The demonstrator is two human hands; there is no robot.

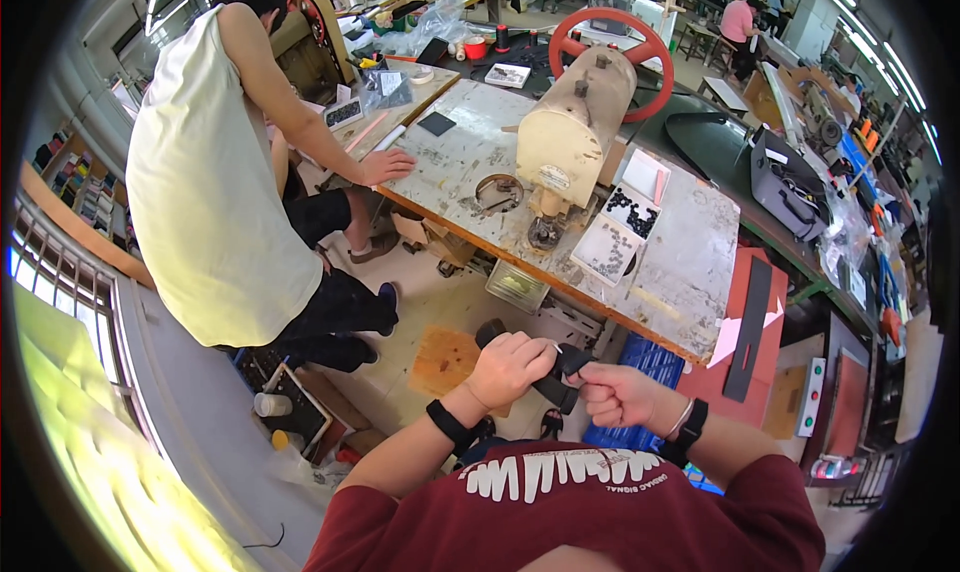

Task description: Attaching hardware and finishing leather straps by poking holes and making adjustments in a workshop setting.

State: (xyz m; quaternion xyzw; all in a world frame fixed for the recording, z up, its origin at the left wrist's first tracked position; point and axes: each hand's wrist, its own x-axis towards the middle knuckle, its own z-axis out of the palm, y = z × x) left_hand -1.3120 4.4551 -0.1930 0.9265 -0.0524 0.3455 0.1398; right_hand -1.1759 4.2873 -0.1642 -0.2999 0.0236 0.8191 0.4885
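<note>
My left hand (512, 370) is closed around a black strap-like piece (556, 390), in front of my chest. One dark end of it shows beyond my left knuckles, and another part hangs between my hands. My right hand (622, 396) pinches the piece near its other side, with the fingers curled in. A small pale spot shows between the hands; what it is I cannot make out. Both hands are off the worktable (450, 187), on my side of its front edge. The exact kind of the black piece is not clear.
A beige press machine (570, 137) with a red handwheel (655, 64) stands on the worktable. Beside it lie white trays (605, 250) of small dark parts. Below is a blue crate (640, 364). A long black strip (748, 332) lies at right. A co-worker (215, 182) leans in at left.
</note>
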